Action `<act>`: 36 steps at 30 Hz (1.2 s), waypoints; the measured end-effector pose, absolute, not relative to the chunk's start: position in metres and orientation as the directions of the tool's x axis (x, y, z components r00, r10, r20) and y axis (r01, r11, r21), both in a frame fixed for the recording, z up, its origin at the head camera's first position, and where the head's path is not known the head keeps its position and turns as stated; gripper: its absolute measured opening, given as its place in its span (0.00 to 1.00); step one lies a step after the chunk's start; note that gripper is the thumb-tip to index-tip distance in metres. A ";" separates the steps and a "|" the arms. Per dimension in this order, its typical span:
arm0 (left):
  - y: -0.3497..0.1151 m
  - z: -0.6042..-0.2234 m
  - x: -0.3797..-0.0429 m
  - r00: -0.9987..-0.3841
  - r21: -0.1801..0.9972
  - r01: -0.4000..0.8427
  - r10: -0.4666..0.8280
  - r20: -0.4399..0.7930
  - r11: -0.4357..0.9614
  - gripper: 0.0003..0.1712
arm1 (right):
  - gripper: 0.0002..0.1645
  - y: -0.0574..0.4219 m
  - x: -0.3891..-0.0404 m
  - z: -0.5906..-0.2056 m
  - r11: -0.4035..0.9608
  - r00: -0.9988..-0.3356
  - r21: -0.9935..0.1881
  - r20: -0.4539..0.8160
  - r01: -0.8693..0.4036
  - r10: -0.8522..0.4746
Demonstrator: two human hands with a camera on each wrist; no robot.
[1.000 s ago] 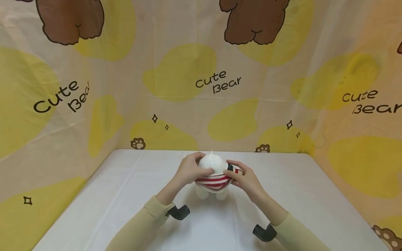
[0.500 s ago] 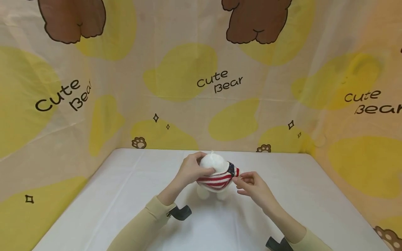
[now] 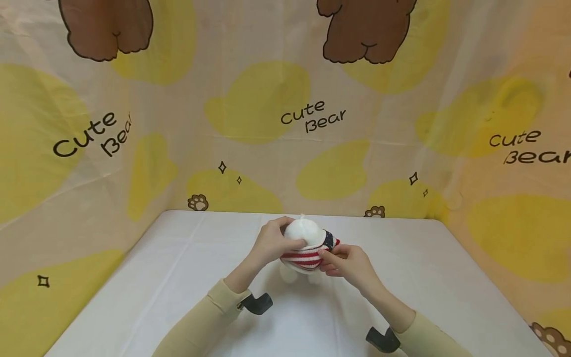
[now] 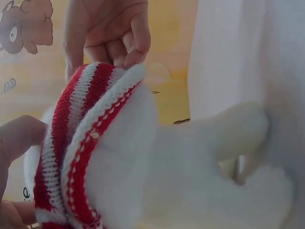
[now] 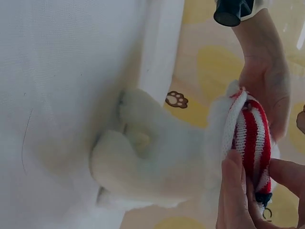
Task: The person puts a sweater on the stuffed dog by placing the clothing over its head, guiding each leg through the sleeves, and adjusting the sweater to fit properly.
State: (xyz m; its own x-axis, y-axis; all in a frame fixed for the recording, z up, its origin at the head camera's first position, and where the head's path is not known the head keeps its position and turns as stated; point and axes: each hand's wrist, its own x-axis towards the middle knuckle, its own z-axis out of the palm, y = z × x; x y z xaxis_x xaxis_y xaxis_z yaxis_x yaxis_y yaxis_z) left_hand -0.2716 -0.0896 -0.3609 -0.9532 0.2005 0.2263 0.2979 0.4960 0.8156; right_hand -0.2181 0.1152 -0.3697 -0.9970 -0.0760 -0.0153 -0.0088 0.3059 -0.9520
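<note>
A white plush toy (image 3: pixel 304 230) stands on the table, wearing a red-and-white striped knit garment (image 3: pixel 300 259) with a navy patch and a red-tipped end on the right. My left hand (image 3: pixel 273 242) holds the toy from the left, thumb over the white fur just above the stripes. On the other side, my right hand (image 3: pixel 354 263) pinches the garment near its right side. In the right wrist view, the right fingers (image 5: pixel 234 191) are at the knit's hem and the thumb is on the stripes. The left wrist view shows the knit bunched above the toy's bare white body (image 4: pixel 186 152).
A white cloth covers the table (image 3: pixel 200 317). Behind and beside it hang fabric walls (image 3: pixel 250 104) with yellow patches, bears and lettering. Black wrist-worn pieces (image 3: pixel 257 303) stick out below both forearms.
My right hand lets go of the garment's navy right side, draws back to the right, then comes in left again and pinches the striped part lower down. The left hand keeps its hold.
</note>
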 end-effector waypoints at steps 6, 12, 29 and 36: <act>-0.088 -0.361 -0.270 -0.953 0.816 0.299 0.204 0.226 0.494 0.31 | 0.18 0.114 -0.218 -0.372 0.291 -0.998 -0.957 0.002 -0.020 -0.060; -0.088 -0.360 -0.269 -0.953 0.811 0.299 0.199 0.228 0.503 0.30 | 0.15 0.117 -0.215 -0.370 0.333 -0.997 -0.943 -0.014 -0.013 -0.079; -0.090 -0.360 -0.268 -0.952 0.823 0.297 0.221 0.214 0.484 0.30 | 0.17 0.120 -0.215 -0.367 0.259 -0.979 -0.965 -0.016 -0.038 -0.202; -0.091 -0.360 -0.270 -0.955 0.802 0.273 0.247 0.162 0.531 0.33 | 0.17 0.116 -0.217 -0.368 0.241 -0.990 -0.970 -0.005 -0.030 -0.143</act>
